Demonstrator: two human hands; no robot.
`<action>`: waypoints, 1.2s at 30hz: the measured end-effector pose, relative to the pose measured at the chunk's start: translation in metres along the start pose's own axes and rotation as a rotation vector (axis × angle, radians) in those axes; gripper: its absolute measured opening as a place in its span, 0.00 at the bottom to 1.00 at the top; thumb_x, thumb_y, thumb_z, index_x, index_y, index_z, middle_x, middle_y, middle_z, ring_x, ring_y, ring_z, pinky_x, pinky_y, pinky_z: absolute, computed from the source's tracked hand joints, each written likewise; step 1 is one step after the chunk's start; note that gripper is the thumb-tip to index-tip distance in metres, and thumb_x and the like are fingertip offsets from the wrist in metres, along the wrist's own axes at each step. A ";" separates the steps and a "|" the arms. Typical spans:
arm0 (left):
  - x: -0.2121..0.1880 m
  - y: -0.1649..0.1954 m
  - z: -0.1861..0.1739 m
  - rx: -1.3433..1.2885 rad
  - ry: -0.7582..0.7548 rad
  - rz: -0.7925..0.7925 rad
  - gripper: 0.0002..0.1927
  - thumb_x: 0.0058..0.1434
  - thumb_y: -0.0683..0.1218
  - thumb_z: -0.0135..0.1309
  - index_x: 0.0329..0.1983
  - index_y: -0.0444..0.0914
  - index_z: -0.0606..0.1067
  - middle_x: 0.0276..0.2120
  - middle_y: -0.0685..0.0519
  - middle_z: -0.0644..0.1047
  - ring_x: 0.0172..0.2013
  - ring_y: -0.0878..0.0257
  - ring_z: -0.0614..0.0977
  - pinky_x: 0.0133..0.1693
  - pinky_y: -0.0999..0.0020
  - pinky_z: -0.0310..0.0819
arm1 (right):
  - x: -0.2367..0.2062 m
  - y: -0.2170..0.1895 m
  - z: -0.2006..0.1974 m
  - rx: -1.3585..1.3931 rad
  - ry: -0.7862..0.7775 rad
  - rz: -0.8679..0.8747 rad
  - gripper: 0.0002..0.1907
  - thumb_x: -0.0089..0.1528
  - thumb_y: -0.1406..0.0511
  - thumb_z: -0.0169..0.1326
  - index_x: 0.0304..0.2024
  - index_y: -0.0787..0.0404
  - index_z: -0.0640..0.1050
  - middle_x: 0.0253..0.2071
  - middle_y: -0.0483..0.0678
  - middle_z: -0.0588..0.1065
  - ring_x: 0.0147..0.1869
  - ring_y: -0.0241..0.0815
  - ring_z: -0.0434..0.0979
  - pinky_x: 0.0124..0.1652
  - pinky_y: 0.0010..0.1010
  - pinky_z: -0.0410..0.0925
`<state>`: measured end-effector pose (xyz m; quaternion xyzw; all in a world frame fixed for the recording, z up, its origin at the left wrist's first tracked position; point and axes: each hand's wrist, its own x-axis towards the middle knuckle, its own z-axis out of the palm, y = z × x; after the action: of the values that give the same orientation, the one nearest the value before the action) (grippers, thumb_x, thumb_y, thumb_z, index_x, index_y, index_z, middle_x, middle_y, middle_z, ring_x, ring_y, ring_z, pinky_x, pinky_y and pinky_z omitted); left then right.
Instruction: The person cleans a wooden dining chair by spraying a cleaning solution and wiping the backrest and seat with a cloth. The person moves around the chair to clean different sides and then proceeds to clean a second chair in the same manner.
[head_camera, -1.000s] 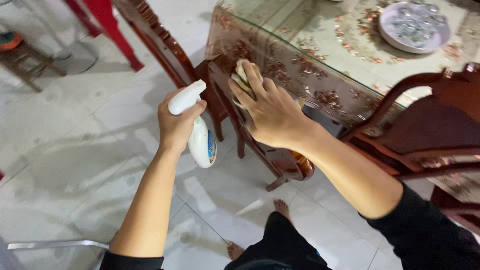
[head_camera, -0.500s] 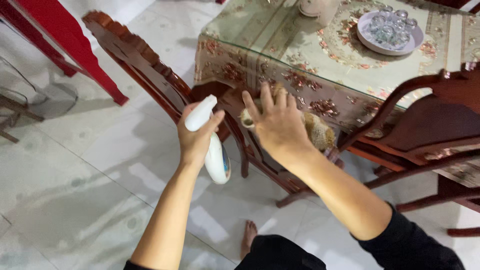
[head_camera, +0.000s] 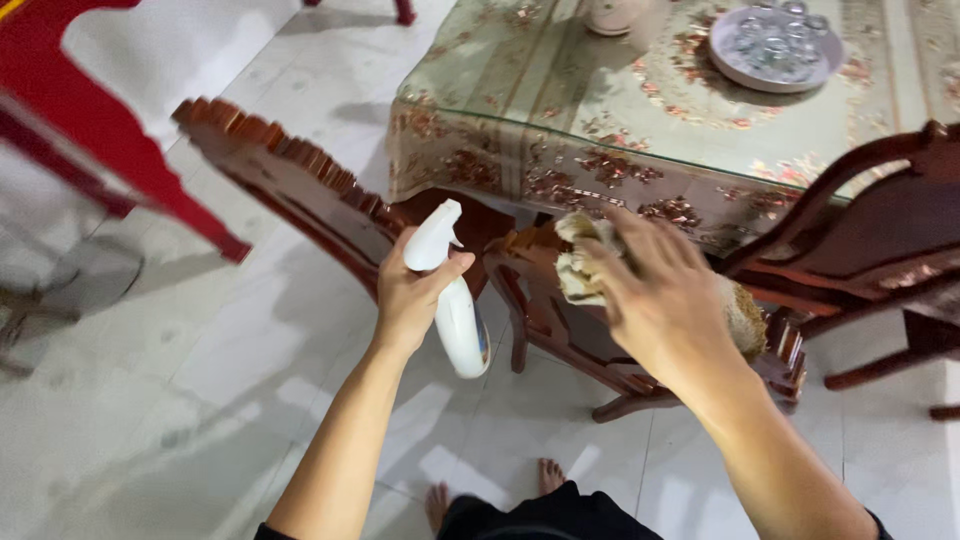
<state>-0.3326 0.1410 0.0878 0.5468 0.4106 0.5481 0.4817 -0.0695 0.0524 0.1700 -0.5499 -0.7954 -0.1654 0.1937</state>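
Evidently two things are in hand. Left hand (head_camera: 408, 300) is closed around the neck of a white spray bottle (head_camera: 455, 305), forefinger near the trigger, nozzle up and pointing toward the dark wooden chair (head_camera: 560, 320). Right hand (head_camera: 665, 300) lies spread, palm down, pressing a pale crumpled cloth (head_camera: 580, 262) onto the chair's woodwork just below the table (head_camera: 560, 150) edge.

Handling, as a judgement: bottle looks like rigid plastic, smooth and possibly slick if wet; light to moderate depending on fill, which cannot be read through the opaque wall. The neck grip under the trigger head seems the secure hold. Cloth is soft and limp, nothing fragile about it; it bunches under the palm, so flat pressure suits it better than a pinch.

Hard to make out: most of the cloth sits under the hand. Which chair part it rubs, armrest or rail, is unclear. Bottle label is blurred. Red furniture (head_camera: 120, 150) at left is cut off by the frame. Glassware on the tray (head_camera: 775, 50) is smeared.
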 end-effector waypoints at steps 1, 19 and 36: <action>0.005 0.000 -0.003 -0.021 -0.028 0.009 0.18 0.57 0.40 0.67 0.49 0.33 0.77 0.35 0.56 0.78 0.35 0.70 0.77 0.38 0.72 0.73 | -0.003 -0.002 -0.002 0.001 0.072 0.037 0.28 0.55 0.66 0.65 0.58 0.55 0.75 0.62 0.53 0.71 0.65 0.53 0.73 0.66 0.48 0.65; 0.026 -0.005 -0.024 -0.219 -0.341 0.018 0.16 0.66 0.41 0.61 0.56 0.36 0.76 0.40 0.57 0.79 0.31 0.71 0.77 0.34 0.76 0.73 | 0.064 -0.090 0.137 -0.549 -0.561 -0.108 0.16 0.62 0.63 0.53 0.47 0.67 0.81 0.48 0.56 0.77 0.57 0.56 0.74 0.56 0.48 0.65; -0.023 -0.004 0.017 0.080 -0.402 0.345 0.36 0.54 0.42 0.70 0.65 0.36 0.68 0.60 0.46 0.69 0.62 0.58 0.72 0.64 0.61 0.67 | -0.036 -0.056 0.023 -0.553 0.079 0.161 0.45 0.62 0.43 0.58 0.73 0.56 0.63 0.70 0.58 0.64 0.73 0.58 0.60 0.70 0.56 0.50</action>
<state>-0.3172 0.1177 0.0805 0.7252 0.2287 0.4856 0.4312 -0.1133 0.0156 0.1298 -0.6364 -0.6657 -0.3813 0.0798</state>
